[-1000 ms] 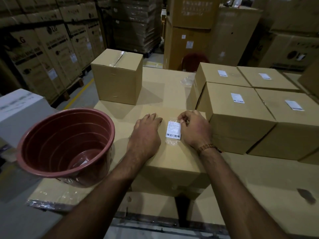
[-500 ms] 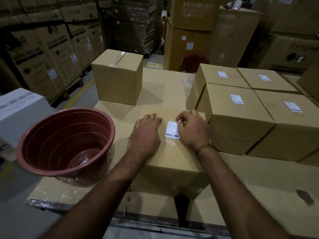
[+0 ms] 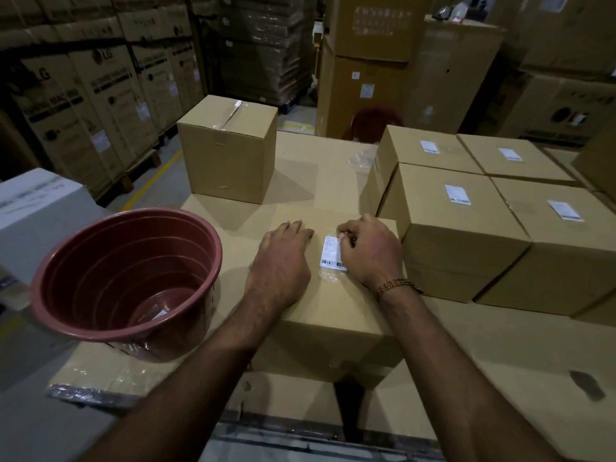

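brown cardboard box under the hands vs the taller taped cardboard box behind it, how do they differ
The brown cardboard box under the hands carries a white barcode label on top; the taller taped cardboard box shows none. The left hand rests flat on the near box and the right hand pinches its label; the taller box stands untouched. Both are plain brown, closed cardboard.

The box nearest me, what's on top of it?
A barcode label in clear film; left hand flat beside it, right hand pinching its edge. That hand covers the label's right side.

Dim, soft shadows, warped edges
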`<state>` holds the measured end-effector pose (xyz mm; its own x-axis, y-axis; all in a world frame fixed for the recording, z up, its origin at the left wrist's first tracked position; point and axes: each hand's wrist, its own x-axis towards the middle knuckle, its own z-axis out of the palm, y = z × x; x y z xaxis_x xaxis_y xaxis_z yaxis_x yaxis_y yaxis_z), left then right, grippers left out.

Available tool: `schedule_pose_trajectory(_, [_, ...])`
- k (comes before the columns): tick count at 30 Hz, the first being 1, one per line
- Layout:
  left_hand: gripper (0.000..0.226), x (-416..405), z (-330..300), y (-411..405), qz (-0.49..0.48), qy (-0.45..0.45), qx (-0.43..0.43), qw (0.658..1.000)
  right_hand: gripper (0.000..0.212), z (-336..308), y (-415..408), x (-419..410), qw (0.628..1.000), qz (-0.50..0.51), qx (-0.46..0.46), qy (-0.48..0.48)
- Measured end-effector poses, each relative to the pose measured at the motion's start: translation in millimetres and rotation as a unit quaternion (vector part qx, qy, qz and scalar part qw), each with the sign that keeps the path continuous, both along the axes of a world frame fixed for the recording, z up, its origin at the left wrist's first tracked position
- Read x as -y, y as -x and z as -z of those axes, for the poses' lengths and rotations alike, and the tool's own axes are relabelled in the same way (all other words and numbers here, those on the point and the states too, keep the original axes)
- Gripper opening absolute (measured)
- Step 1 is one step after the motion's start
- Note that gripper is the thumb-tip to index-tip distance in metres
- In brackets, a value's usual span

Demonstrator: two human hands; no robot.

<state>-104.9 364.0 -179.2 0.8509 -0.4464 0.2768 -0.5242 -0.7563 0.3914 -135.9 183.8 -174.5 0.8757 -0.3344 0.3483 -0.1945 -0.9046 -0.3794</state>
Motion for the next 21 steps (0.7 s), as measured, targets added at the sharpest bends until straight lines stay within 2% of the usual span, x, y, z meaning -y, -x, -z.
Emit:
schedule_pose_trajectory(10, [0.059, -1, -1, 0, 0.001, -0.005, -0.005, 1.0, 0.012, 0, 0, 0, 0.999, -0.016, 0.031, -0.003])
schedule_pose_trajectory(13, [0.059, 0, 1, -2, 0.005, -0.008, -0.003, 1.0, 0.023, -2, -3, -1, 0.999, -0.019, 0.04, -0.009])
schedule_pose_trajectory(16, [0.062, 0, 0, -1, 0.006, -0.004, -0.001, 1.0, 0.035, -3, -6, 0, 1.0, -0.017, 0.011, -0.013])
schedule_pose_trajectory(21, [0.06, 0, 2, -2, 0.002, -0.001, 0.009, 1.0, 0.021, -1, -11, 7, 0.999, -0.015, -0.005, -0.046])
